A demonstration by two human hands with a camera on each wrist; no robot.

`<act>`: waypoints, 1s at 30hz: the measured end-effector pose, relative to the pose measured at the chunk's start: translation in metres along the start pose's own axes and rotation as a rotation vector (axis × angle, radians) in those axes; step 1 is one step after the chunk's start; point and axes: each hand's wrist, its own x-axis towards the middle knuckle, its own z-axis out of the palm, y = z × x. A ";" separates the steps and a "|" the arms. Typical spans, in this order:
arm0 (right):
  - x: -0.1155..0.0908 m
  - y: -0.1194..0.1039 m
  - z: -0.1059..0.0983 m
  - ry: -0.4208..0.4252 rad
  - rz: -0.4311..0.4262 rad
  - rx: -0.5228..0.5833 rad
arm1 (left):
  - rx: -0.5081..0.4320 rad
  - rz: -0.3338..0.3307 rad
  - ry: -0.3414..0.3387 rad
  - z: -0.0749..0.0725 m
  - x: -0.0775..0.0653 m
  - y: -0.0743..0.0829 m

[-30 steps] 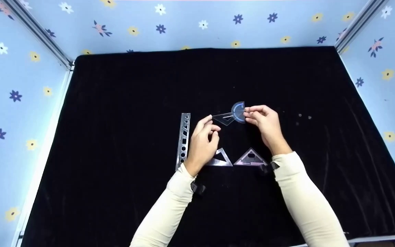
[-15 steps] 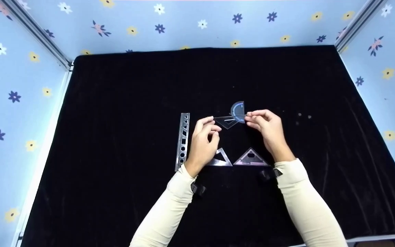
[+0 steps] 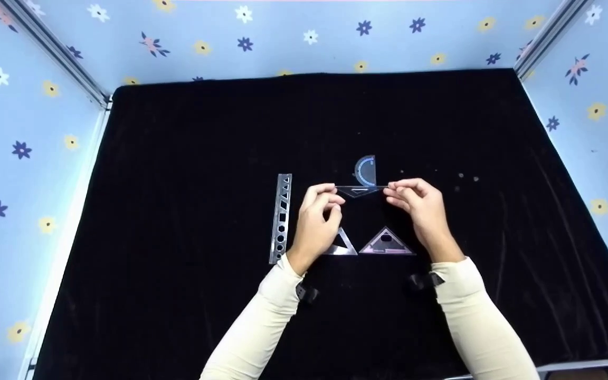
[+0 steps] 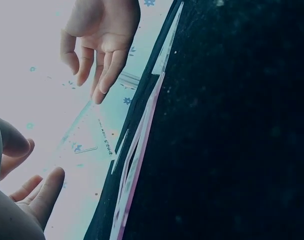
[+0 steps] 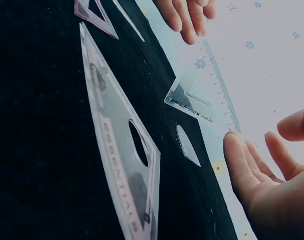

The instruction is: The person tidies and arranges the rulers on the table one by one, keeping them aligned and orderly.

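Note:
A clear set square (image 3: 355, 192) spans the gap between both hands, its long edge running level from side to side. The left hand (image 3: 315, 219) touches its left corner with the fingertips, thumb apart from it. At the opposite corner are the right hand's (image 3: 423, 211) fingertips; in the right wrist view the thumb stands away from the set square (image 5: 194, 97), whose right-angled corner points down toward the cloth. Just beyond it lies a clear protractor (image 3: 366, 168) with blue markings. Two more set squares lie nearer the person: one (image 3: 343, 250) partly hidden by the left hand, another (image 3: 387, 248) left of the right wrist.
A clear stencil ruler (image 3: 281, 216) with cut-out shapes lies left of the left hand. Black cloth (image 3: 203, 158) covers the table. Flowered panels (image 3: 283, 31) stand at the back and sides. Small specks (image 3: 461, 175) dot the cloth on the right.
The held set square has turned from a slant to level and come nearer the person. The right hand has moved right and toward the person; the left hand has shifted slightly right.

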 end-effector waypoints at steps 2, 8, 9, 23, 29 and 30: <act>-0.003 0.000 -0.002 -0.001 -0.005 -0.002 | 0.005 0.009 -0.002 0.001 -0.001 0.001; -0.010 0.001 -0.011 0.006 -0.009 -0.030 | -0.007 0.012 -0.036 0.007 -0.006 0.005; -0.011 0.001 -0.013 0.010 -0.009 -0.031 | -0.011 0.014 -0.044 0.008 -0.006 0.005; -0.020 0.001 -0.038 0.059 -0.029 0.068 | -0.055 0.090 -0.125 0.020 -0.015 0.012; -0.022 0.000 -0.047 0.078 -0.034 0.105 | -0.064 0.116 -0.173 0.025 -0.019 0.016; -0.023 0.000 -0.048 0.077 -0.036 0.106 | -0.070 0.114 -0.181 0.025 -0.019 0.017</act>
